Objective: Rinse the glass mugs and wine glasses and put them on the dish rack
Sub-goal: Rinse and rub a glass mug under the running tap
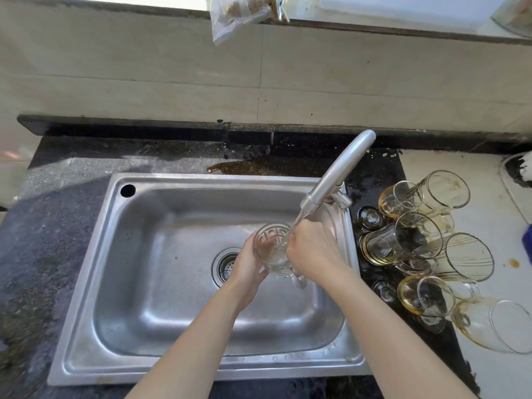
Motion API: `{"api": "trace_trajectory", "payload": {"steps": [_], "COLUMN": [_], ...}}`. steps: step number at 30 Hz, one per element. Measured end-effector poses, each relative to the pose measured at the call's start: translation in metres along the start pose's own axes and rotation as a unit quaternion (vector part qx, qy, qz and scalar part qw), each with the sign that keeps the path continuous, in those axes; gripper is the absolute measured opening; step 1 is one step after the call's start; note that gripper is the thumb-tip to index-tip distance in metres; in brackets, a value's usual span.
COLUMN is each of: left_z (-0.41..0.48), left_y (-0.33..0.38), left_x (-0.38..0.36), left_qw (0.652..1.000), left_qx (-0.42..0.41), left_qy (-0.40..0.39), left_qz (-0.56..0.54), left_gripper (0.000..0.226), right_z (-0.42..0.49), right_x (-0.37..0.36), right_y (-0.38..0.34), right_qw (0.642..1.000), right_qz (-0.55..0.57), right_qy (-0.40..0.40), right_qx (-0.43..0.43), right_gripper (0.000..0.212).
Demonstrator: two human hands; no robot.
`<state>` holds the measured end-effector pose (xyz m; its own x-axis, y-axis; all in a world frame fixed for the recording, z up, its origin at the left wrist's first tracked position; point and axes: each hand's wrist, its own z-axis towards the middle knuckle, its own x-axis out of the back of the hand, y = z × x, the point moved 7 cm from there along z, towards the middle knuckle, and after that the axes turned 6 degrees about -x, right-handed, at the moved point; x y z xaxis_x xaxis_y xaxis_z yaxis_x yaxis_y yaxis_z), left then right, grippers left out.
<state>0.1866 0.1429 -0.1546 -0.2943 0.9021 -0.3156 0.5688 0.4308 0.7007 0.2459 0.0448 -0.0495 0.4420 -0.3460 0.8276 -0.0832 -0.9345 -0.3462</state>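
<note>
Cups the glass mug (272,250) from the left with the left hand (247,267), palm against the wall and fingers wrapped round the far side, visible through the glass. Grips the mug's right side with the right hand (312,250), fingers curled at the rim; cannot tell whether the fingertips reach inside. Holds the mug between the two hands, mouth up and tipped slightly away, handle turned to the near side under the right wrist, water pooled in the bottom. Catches a thin stream of water (298,221) at the rim, right at the knuckles of the right hand, falling from the spout of the faucet (336,174) slanting up and away beyond that hand. Works above the steel sink (115,254), with the drain (226,266) just left of and below the left hand. Just right of the right forearm, past the sink's rim: a cluster of unwashed glasses (403,244), mugs and stemmed wine glasses lying on their sides and against one another, amber residue in several, partly on the dark counter (57,226) and partly on a white surface (489,220). Beyond both hands, behind the sink: a brown puddle (259,167) on the counter. Far beyond, hanging over the ledge above the tiled wall: a clear plastic bag (239,15).
</note>
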Motion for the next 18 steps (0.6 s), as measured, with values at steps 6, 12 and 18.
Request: {"api": "trace_trajectory", "payload": {"steps": [6,12,18], "left_z": [0.007,-0.001,-0.034], "left_y": [0.003,0.024,0.075], "left_x": [-0.002,-0.021,-0.052], "left_qw": [0.997,0.928,0.767], "left_qx": [-0.013,-0.229,-0.445], "left_qy": [-0.01,-0.007,0.058], "left_qz": [0.072,0.295,0.46], "left_gripper": [0.053,0.082,0.045], "right_z": [0.01,0.014,-0.002], "right_x": [-0.001,-0.018,-0.024], "right_y": [0.029,0.059,0.062], "right_qw": [0.995,0.941,0.852], "right_qz": [0.065,0.282,0.467], "right_qy": [0.002,-0.063,-0.12], "right_qx": [-0.078,-0.176,-0.204], "right_gripper": [0.034,0.026,0.03]}}
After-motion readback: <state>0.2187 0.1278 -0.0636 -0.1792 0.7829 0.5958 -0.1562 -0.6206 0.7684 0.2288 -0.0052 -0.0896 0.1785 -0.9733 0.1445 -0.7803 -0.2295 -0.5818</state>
